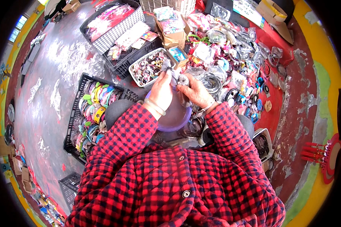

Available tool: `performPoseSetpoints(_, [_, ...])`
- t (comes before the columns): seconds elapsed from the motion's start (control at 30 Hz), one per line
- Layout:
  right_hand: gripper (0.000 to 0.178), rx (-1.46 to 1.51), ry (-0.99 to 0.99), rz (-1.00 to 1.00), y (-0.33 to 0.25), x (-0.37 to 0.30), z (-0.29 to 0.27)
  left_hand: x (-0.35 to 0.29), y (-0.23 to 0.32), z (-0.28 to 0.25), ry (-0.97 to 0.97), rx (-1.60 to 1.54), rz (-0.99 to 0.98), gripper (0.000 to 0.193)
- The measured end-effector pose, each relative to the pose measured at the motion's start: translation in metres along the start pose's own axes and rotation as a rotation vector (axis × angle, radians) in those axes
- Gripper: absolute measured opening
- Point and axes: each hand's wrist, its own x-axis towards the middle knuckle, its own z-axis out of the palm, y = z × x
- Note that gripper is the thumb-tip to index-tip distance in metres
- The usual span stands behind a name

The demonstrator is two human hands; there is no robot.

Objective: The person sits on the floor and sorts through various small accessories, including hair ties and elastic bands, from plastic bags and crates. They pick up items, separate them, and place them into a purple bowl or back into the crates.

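Above a purple basin (173,124), both of my hands are raised close together. My left hand (161,92) is closed, with a grey bow-like fabric piece (166,65) sticking up past its fingertips. My right hand (197,92) pinches a grey, speckled round piece (183,80) between thumb and fingers. Whether the two grey pieces are joined I cannot tell, as my fingers cover the part between them. Just beyond my hands stands a white basket (134,72) full of hair ties, beside a small cardboard box (179,55) with blue packs.
A black crate (70,130) of colourful headbands stands at my left. Stacked crates (121,62) with packaged goods lie beyond it. A big heap of bagged hair accessories (238,64) spreads at the right, with a clear bag of dark hoops (210,81) near my right hand.
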Motion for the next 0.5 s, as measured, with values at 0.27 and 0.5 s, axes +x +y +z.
performPoseSetpoints(0.27, [0.030,0.238,-0.172,0.031,-0.014,-0.001,-0.015,0.002,0.008,-0.007,0.150,0.034,-0.177,0.021])
performPoseSetpoints(0.5, [0.042,0.172,-0.327,0.090,-0.018,-0.004,-0.033,0.007,0.016,-0.024,0.079,0.050,-0.348,0.018])
